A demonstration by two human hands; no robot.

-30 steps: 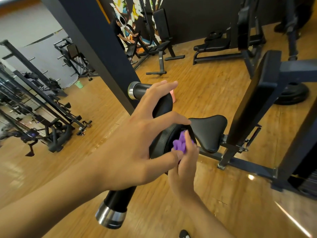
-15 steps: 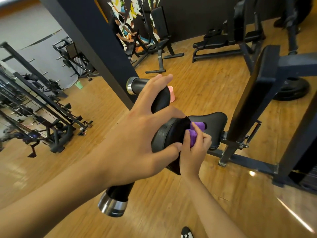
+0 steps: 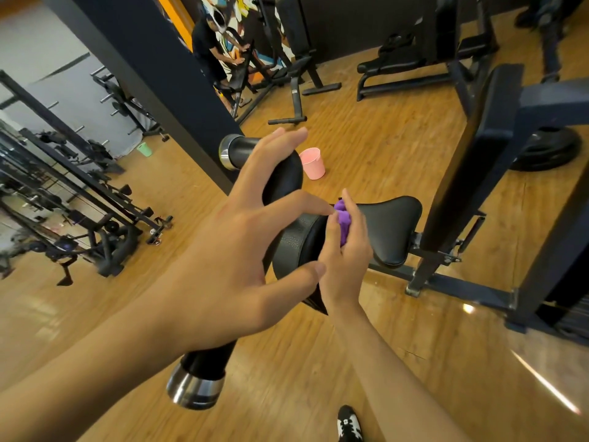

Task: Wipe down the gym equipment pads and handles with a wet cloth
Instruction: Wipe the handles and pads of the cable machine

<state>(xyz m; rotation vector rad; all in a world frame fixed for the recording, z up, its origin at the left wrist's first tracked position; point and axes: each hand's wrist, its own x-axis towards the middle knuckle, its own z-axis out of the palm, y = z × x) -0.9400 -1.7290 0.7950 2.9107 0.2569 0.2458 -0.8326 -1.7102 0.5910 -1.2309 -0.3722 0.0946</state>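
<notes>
A black padded roller (image 3: 287, 247) with chrome end caps runs from the upper middle to the lower middle of the view. My left hand (image 3: 229, 237) lies over it, fingers curved around its upper part and thumb against its lower side. My right hand (image 3: 345, 250) pinches a small purple cloth (image 3: 343, 220) and presses it on the roller's right face. Just behind sits the machine's black seat pad (image 3: 395, 231), on a dark frame.
A thick dark post (image 3: 143, 59) rises at the upper left. A pink cup (image 3: 313, 163) stands on the wood floor behind the roller. Benches (image 3: 404, 62), racks (image 3: 63, 199) and a weight plate (image 3: 548, 148) ring the area. A person (image 3: 210, 49) works at the far wall. My shoe (image 3: 349, 424) shows below.
My right hand has carried the purple cloth up and to the right along the roller's side. My left hand has kept its hold, and the view has shifted slightly.
</notes>
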